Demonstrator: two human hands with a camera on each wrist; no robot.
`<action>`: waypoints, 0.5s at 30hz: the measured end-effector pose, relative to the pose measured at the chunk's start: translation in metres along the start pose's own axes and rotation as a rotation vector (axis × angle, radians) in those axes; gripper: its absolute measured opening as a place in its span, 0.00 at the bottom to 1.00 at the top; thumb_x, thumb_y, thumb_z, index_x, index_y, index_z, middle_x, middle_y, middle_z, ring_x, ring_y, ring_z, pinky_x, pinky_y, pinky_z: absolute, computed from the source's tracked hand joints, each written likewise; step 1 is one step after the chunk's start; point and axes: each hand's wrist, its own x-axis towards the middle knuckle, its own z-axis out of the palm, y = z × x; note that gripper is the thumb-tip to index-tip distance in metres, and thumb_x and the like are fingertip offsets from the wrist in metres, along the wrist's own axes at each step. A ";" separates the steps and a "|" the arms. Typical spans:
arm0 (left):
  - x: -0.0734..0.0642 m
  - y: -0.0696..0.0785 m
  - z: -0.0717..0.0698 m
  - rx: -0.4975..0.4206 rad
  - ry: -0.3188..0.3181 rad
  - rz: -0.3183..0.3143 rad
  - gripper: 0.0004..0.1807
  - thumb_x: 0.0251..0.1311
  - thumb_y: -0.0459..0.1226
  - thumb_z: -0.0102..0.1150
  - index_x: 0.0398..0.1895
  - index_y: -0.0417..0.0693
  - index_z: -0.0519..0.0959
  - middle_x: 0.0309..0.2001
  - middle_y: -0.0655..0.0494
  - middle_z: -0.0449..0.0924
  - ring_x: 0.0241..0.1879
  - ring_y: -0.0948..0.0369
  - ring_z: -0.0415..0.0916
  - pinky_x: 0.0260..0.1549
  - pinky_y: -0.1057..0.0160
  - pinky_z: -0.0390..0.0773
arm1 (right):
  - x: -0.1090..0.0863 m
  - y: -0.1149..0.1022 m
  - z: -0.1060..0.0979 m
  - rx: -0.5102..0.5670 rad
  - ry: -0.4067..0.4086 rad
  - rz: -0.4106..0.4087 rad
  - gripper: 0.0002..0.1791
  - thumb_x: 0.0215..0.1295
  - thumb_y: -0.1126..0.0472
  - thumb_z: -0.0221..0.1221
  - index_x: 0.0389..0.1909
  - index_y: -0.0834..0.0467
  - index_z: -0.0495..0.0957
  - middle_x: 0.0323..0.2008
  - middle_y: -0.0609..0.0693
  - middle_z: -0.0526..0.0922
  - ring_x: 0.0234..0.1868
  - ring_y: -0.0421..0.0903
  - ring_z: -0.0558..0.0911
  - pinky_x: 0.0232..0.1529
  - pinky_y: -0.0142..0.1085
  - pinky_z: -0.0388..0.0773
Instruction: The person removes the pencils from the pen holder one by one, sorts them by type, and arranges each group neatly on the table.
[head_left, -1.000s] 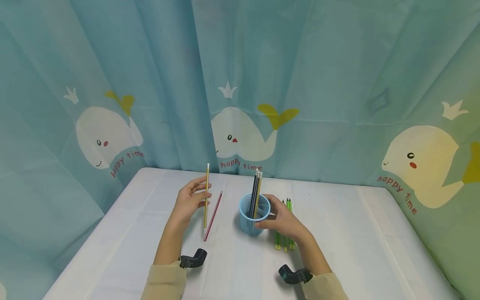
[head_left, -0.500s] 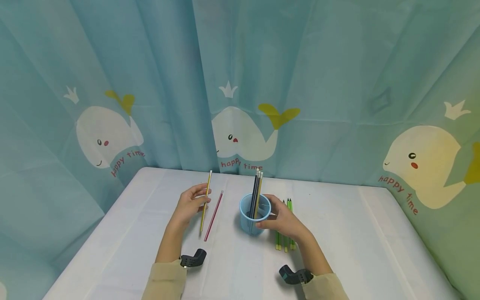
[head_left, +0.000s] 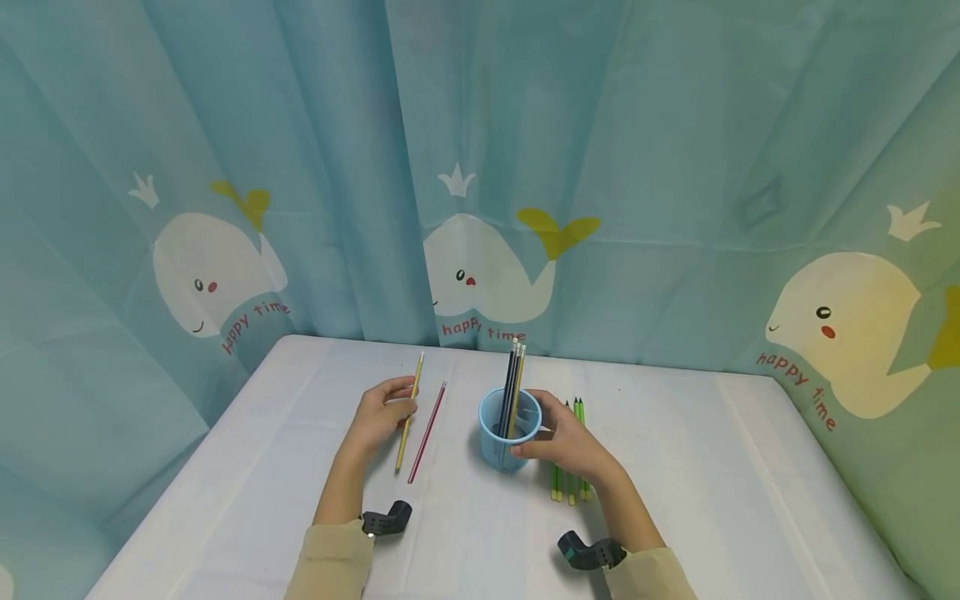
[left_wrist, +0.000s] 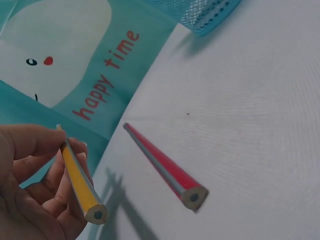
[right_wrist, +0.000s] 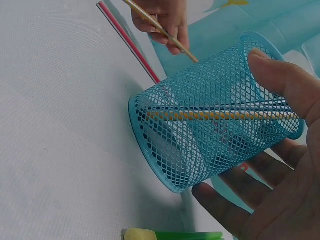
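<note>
My left hand (head_left: pixel 381 412) pinches a yellow pencil (head_left: pixel 402 450) between thumb and fingers. In the left wrist view the yellow pencil (left_wrist: pixel 79 180) has its flat, unsharpened end towards the camera. Just right of it a red pencil (head_left: pixel 427 433) lies on the table. Thumb and fingers of my right hand (head_left: pixel 568 443) hold the side of a light blue mesh pencil cup (head_left: pixel 497 452), which stands upright on the table. Inside the cup are black pencils (head_left: pixel 507 383) and a yellow one, eraser ends up. Through the mesh cup (right_wrist: pixel 200 135) their lower parts show in the right wrist view.
Several green pencils (head_left: pixel 572 490) lie beside the cup, partly hidden by my right hand. The white table (head_left: pixel 750 467) ends at the back against a teal curtain (head_left: pixel 660 167) printed with whales. A black camera mount (head_left: pixel 388 518) sits on the left wrist.
My left hand has come down and slightly nearer, lowering the yellow pencil and tilting its near end leftwards beside the red one. The right hand and the cup have stayed put.
</note>
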 end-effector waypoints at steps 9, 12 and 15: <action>0.000 -0.004 0.003 0.155 0.026 0.008 0.23 0.65 0.29 0.58 0.64 0.40 0.74 0.55 0.41 0.78 0.43 0.55 0.79 0.39 0.62 0.82 | -0.002 -0.002 0.000 0.011 -0.011 -0.011 0.45 0.50 0.63 0.75 0.69 0.54 0.64 0.66 0.55 0.71 0.68 0.60 0.70 0.67 0.57 0.69; 0.001 -0.006 0.005 0.210 0.040 -0.005 0.23 0.63 0.29 0.60 0.63 0.40 0.75 0.54 0.43 0.79 0.47 0.54 0.80 0.41 0.61 0.83 | -0.002 -0.002 0.000 0.011 -0.009 -0.010 0.45 0.50 0.63 0.75 0.69 0.55 0.64 0.66 0.55 0.71 0.69 0.60 0.70 0.67 0.57 0.69; 0.001 -0.008 0.006 0.240 0.045 -0.013 0.24 0.62 0.29 0.60 0.63 0.40 0.75 0.54 0.43 0.80 0.46 0.54 0.81 0.40 0.62 0.84 | -0.002 -0.002 0.000 0.013 -0.009 -0.009 0.45 0.50 0.63 0.74 0.69 0.54 0.64 0.66 0.55 0.71 0.69 0.60 0.70 0.67 0.57 0.69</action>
